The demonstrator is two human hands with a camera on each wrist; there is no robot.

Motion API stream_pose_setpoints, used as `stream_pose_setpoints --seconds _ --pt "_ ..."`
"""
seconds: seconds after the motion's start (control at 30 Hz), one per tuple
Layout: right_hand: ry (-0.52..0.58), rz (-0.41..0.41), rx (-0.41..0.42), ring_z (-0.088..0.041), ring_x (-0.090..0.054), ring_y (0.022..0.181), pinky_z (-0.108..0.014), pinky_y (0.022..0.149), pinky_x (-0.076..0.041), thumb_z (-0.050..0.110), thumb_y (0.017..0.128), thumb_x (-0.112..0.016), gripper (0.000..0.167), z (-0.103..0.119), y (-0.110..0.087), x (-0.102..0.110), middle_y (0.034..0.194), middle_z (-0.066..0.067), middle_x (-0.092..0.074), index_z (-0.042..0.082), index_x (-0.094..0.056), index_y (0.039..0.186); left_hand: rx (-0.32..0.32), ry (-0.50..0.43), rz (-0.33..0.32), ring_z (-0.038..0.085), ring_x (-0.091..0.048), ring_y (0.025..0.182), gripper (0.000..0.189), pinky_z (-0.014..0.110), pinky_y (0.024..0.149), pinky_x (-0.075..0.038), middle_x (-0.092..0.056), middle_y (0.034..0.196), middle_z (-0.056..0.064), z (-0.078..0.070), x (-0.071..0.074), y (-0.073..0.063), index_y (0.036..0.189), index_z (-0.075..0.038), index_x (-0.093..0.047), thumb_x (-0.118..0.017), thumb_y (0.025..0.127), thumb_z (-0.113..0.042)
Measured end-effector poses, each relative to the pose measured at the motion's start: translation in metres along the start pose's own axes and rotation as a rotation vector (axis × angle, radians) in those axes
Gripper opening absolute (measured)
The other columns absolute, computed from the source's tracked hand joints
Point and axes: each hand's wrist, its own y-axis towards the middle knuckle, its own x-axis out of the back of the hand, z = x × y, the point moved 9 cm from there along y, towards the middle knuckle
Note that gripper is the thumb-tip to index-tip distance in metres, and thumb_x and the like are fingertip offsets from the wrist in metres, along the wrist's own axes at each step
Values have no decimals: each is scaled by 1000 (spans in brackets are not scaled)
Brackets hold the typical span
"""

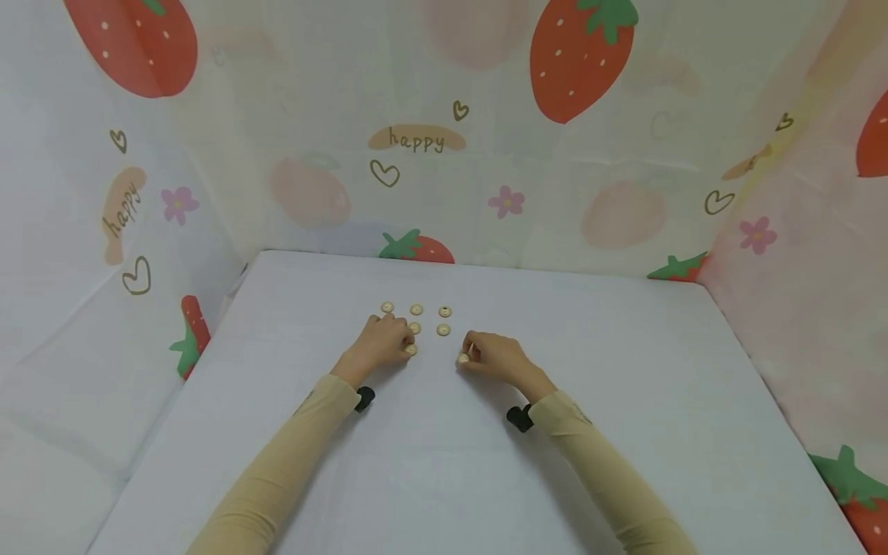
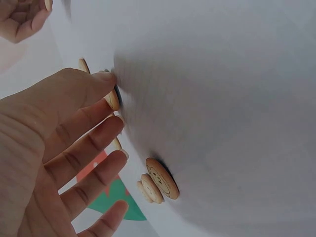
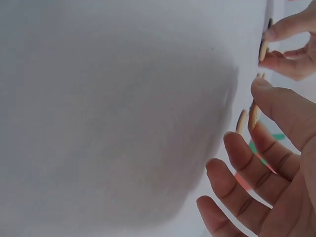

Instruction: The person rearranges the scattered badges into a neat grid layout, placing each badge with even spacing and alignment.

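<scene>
Several round, pale wooden buttons, ringed at the rim with small dark marks in the middle, lie in rough rows on a white table. My left hand [image 1: 380, 341] pinches one button [image 2: 113, 98] at the near side of the group between thumb and forefinger, its other fingers spread loosely. To its right, my right hand [image 1: 501, 358] holds another button [image 1: 463, 358] by thumb and forefinger. Beyond the hands are a back-left button [image 1: 387, 307], a back-middle button [image 1: 416, 309] and a back-right button [image 1: 445, 311]. Closer lies another button [image 1: 443, 330]. The left hand may cover more.
The white tabletop [image 1: 430, 478] stretches around both forearms. Behind it hangs a cloth wall [image 1: 555, 162] printed with strawberries, hearts and flowers, with similar cloth at left and right. A black wrist camera [image 1: 519, 418] sits below the right wrist, another black camera [image 1: 364, 398] by the left.
</scene>
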Motion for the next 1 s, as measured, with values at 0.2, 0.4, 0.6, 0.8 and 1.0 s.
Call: stream_pose_setpoints --seconds 0.2,0.4,0.6,0.8,1.0 --pt "20 -17 -20 -8 -48 63 -25 57 -38 39 83 -67 26 7 10 -1 70 6 -53 16 -60 93 -3 -7 -17 21 -51 90 21 49 89 -38 -61 91 -1 -2 4 -2 99 -15 -72 -68 81 -25" --pt "7 -22 -25 -7 -49 64 -25 57 -38 42 81 -68 28 13 18 -6 70 7 -54 16 -59 90 -1 -14 -18 20 -51 89 21 49 90 -38 -60 89 -2 -2 3 -1 99 -15 -72 -69 80 -24" --pt "11 -17 -58 -9 -48 63 -25 56 -37 42 81 -68 29 18 25 -9 69 6 -54 16 -59 89 6 -14 -17 20 -51 90 21 49 89 -38 -61 90 -2 0 3 -2 100 -15 -72 -68 80 -24" --pt "-27 -20 -86 -9 -48 61 -24 54 -36 45 80 -68 31 18 32 -12 67 6 -53 16 -59 88 8 -22 -13 21 -51 90 22 48 87 -39 -61 91 -1 0 2 -3 100 -15 -72 -68 80 -23" --pt "-51 -37 -98 -10 -50 61 -26 54 -38 48 78 -68 35 17 34 -12 69 6 -57 16 -60 87 15 -23 -16 21 -51 91 22 48 88 -39 -61 92 0 0 3 -3 100 -15 -71 -69 80 -22"
